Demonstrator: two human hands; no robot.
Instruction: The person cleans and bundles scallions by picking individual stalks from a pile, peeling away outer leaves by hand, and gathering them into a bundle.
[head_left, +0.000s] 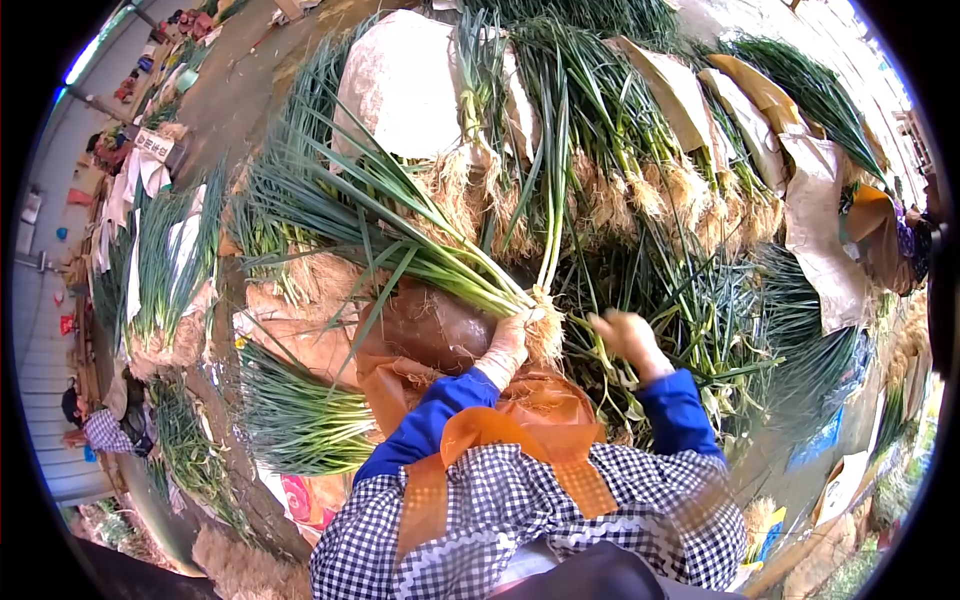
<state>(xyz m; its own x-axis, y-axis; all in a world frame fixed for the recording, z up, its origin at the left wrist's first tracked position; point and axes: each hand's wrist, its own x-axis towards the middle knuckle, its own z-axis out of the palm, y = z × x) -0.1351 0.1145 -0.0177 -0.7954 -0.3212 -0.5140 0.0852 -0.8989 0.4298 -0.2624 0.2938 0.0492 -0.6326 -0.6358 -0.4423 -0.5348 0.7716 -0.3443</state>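
My left hand point(508, 340) is closed round a bunch of green onions point(465, 270) just by their roots. The pale roots point(545, 328) stick out to the right of my fist, and the long green leaves fan up and to the left, with a few stalks pointing straight up. Apart from the bunch, to its right, my right hand point(630, 342) has its fingers curled together. Thin yellowish-green stalks are close to its fingertips, but whether they are gripped cannot be made out. Below it hang loose stripped leaves point(690, 310). An orange apron point(545, 395) covers my lap.
Rows of green onions with dry roots point(690, 195) lie ahead, partly under pale sacks point(400, 85). Another pile of green onions point(305, 415) rests at my left. A brown plastic-covered surface point(425, 325) is beside my left arm. Another person point(108, 430) is at the far left.
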